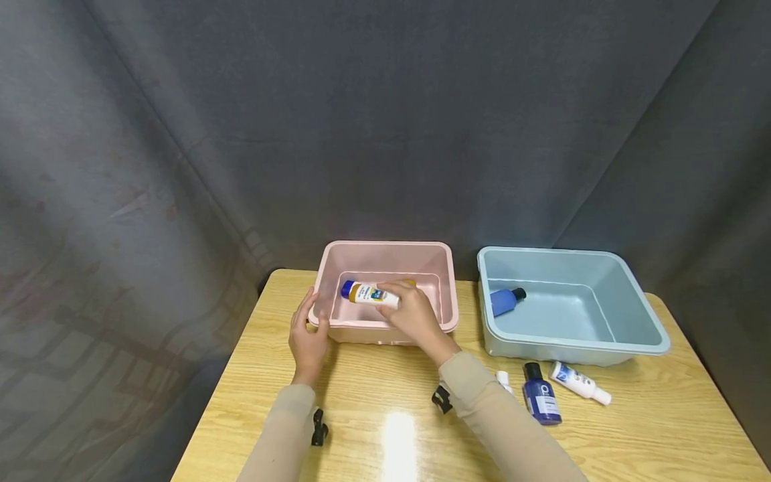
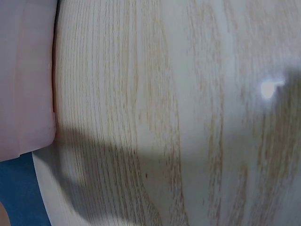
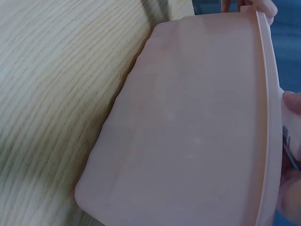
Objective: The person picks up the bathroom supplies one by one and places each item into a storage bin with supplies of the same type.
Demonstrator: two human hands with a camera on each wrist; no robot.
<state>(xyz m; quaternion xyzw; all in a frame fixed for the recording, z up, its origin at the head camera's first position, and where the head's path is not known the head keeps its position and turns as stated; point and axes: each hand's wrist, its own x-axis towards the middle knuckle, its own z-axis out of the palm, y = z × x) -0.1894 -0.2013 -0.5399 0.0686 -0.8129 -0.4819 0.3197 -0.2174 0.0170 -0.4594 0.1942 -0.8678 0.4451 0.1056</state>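
Note:
My right hand (image 1: 413,312) pinches a white bottle (image 1: 375,295) with a blue cap and a golden-brown band, its cap pointing left, over the inside of the pink bin (image 1: 385,325). A yellowish-brown piece of something shows just behind the hand, mostly hidden. At the bin's front left corner my left hand (image 1: 308,340) holds the rim, thumb and fingers spread around the corner. In the right wrist view, the fingers (image 3: 265,7) of that hand sit at the far end of the rim. The left wrist view shows mainly tabletop beside the pink bin (image 2: 26,80).
A light blue bin (image 1: 578,348) stands to the right, with a blue black-capped bottle (image 1: 503,302) inside. In front of it lie a dark blue bottle (image 1: 541,396), a white bottle (image 1: 577,381), and another white-capped item (image 1: 503,379) partly behind my right sleeve. A grey curtain hangs behind the table.

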